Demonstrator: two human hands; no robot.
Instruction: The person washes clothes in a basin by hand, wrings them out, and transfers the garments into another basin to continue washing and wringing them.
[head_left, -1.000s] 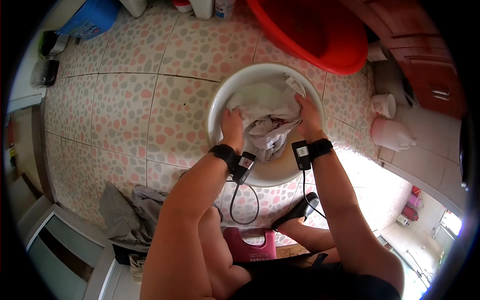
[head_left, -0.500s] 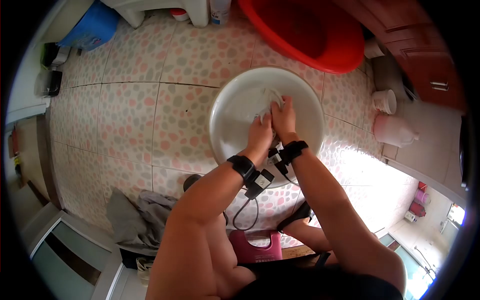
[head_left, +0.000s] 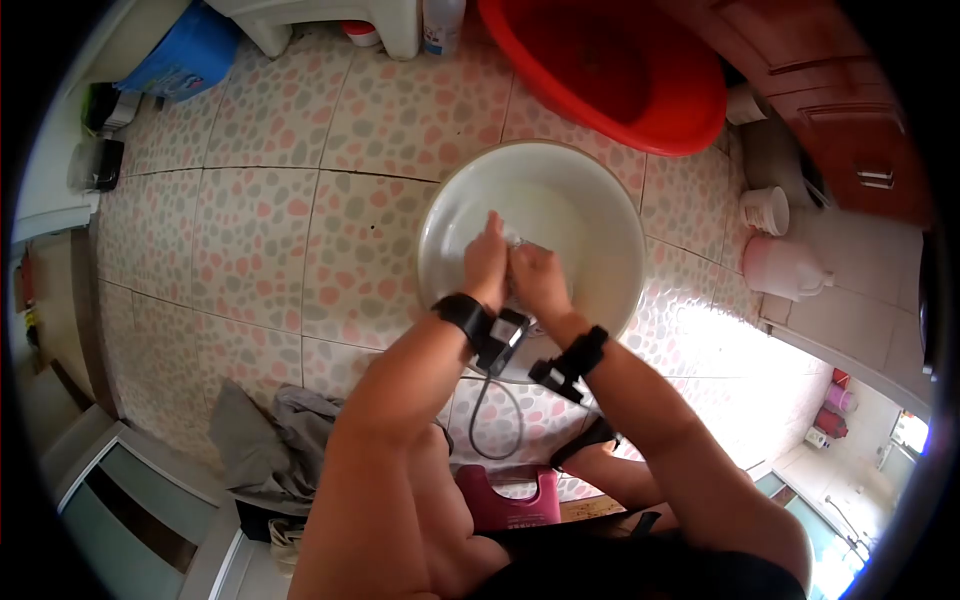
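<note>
A large white basin (head_left: pixel 606 215) stands on the floor before me with shallow, cloudy-looking water in it. Both hands are inside its rim, close together. My left hand (head_left: pixel 486 264) is closed with the thumb side up, and my right hand (head_left: pixel 541 284) is curled into a fist beside it. Between them a bit of wet white cloth (head_left: pixel 514 239) shows, gripped by both; most of it is hidden by the fingers. Each wrist wears a black strap with a small box, and a grey cable hangs from the left one.
A red tub (head_left: pixel 670 110) stands beyond the basin. To the right are a white bucket (head_left: pixel 764 211) and a pinkish jug (head_left: pixel 785 268). Grey cloth (head_left: pixel 265 435) lies at lower left, and a pink stool (head_left: pixel 508 500) is under me. A blue container (head_left: pixel 185 55) stands upper left.
Both hands have drawn back toward me and slightly left within the basin. The white cloth, spread beyond the fingers before, is now mostly bunched inside them.
</note>
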